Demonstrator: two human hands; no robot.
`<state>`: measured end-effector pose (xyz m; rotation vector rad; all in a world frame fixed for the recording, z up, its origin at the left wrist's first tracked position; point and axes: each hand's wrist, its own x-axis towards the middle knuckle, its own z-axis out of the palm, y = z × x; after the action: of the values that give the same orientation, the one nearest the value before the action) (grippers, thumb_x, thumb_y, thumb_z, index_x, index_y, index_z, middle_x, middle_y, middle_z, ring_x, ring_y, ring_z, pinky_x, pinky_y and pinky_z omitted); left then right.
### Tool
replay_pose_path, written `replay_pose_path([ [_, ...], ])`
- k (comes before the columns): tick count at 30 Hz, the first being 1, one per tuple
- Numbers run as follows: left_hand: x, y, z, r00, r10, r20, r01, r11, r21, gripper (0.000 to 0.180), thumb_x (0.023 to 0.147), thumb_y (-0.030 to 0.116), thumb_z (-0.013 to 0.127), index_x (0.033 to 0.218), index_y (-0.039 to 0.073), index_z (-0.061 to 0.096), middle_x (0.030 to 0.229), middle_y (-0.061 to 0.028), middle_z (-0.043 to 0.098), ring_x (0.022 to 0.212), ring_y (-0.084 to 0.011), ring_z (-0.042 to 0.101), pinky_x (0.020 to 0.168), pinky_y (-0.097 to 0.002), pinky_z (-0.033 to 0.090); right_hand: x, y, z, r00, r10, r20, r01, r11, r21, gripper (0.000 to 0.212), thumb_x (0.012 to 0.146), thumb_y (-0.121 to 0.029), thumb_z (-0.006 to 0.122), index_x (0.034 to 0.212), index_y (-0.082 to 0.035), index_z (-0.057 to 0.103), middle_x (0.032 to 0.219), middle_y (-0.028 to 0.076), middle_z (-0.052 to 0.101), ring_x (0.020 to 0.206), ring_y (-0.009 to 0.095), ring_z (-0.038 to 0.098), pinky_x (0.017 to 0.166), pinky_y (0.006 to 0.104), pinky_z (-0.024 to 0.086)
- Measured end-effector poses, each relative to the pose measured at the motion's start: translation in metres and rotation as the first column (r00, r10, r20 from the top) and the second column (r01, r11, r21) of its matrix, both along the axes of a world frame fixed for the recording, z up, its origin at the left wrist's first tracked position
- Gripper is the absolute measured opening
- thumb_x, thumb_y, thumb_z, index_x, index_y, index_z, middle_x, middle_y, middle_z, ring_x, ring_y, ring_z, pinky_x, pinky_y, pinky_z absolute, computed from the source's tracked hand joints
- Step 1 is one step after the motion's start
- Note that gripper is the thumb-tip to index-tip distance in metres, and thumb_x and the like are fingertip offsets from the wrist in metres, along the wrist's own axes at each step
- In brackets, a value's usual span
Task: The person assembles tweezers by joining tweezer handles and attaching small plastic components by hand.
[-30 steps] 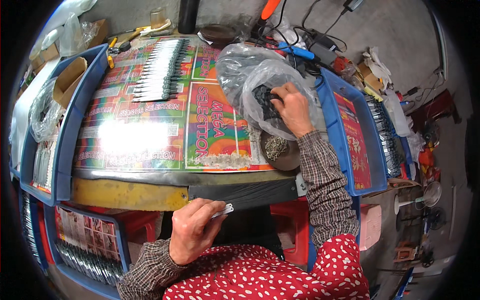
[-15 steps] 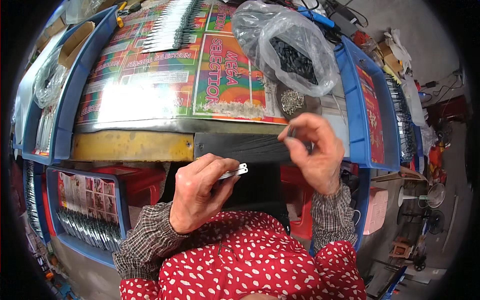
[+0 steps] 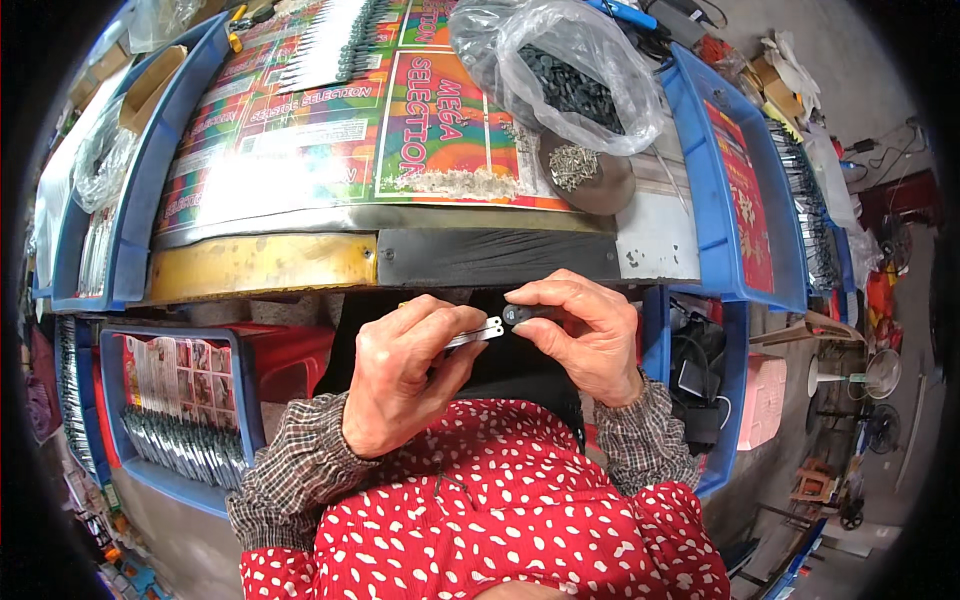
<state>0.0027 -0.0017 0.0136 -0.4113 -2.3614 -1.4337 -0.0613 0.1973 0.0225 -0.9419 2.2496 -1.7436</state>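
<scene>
Head view shows grey floor (image 3: 200,540) around my table (image 3: 265,262), topped with a brightly printed sheet (image 3: 450,120) and flanked by blue trays (image 3: 700,220). On it, a clear bag (image 3: 490,60) of black pieces (image 3: 570,90) sits beside a round brown dish (image 3: 605,190) of tiny metal parts (image 3: 573,167). Before the table's edge, my left hand (image 3: 405,360) pinches a slim silvery metal piece (image 3: 490,329) with rounded, holed tips, its long axis nearly left to right, tips pointing right and slightly up. My right hand (image 3: 590,335) grips a short black piece (image 3: 520,314), its end facing left, just beside those tips; whether they touch I cannot tell.
</scene>
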Motion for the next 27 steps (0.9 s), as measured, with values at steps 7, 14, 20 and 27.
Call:
replay_pose_path([
  [7,0.002,0.001,-0.002,0.999,-0.024,0.022,0.025,1.0,-0.012,0.026,0.072,-0.003,0.072,0.096,0.002,0.064,0.078,-0.0112,0.061,0.065,-0.0258,0.061,0.056,-0.0338,0.048,0.003,0.002,-0.007,0.994,0.019,0.107,-0.016,0.999,-0.03,0.024,0.082,-0.002,0.072,0.105,0.003,0.068,0.094,0.009,0.065,0.078,0.013,0.061,0.065,0.0227,0.05],
  [14,0.003,0.003,-0.008,0.999,-0.028,-0.022,0.027,0.999,-0.016,0.024,0.071,-0.003,0.073,0.093,0.002,0.064,0.079,-0.0116,0.062,0.067,-0.0278,0.062,0.058,-0.0352,0.049,0.005,0.0,-0.012,0.943,0.124,0.309,-0.106,0.992,-0.076,0.022,0.086,-0.005,0.07,0.106,0.002,0.067,0.096,0.006,0.065,0.08,0.009,0.06,0.068,0.0215,0.05],
  [20,0.007,0.0,-0.017,0.998,-0.031,0.051,0.031,1.0,-0.005,0.024,0.071,-0.001,0.074,0.093,0.002,0.064,0.078,-0.0109,0.062,0.066,-0.0278,0.062,0.058,-0.0351,0.049,0.014,-0.001,-0.023,0.914,0.125,0.385,-0.09,0.99,-0.107,0.023,0.088,-0.005,0.068,0.108,0.003,0.065,0.099,0.007,0.066,0.083,0.01,0.064,0.072,0.0223,0.053],
  [27,0.013,0.002,-0.032,0.999,-0.015,0.033,0.015,1.0,-0.001,0.025,0.071,0.0,0.075,0.093,0.002,0.064,0.077,-0.0105,0.061,0.066,-0.0269,0.061,0.057,-0.0353,0.049,0.019,0.0,-0.032,0.917,0.105,0.385,-0.092,0.994,-0.051,0.02,0.09,-0.006,0.065,0.107,0.004,0.065,0.095,0.008,0.068,0.078,0.011,0.065,0.07,0.0237,0.054],
])
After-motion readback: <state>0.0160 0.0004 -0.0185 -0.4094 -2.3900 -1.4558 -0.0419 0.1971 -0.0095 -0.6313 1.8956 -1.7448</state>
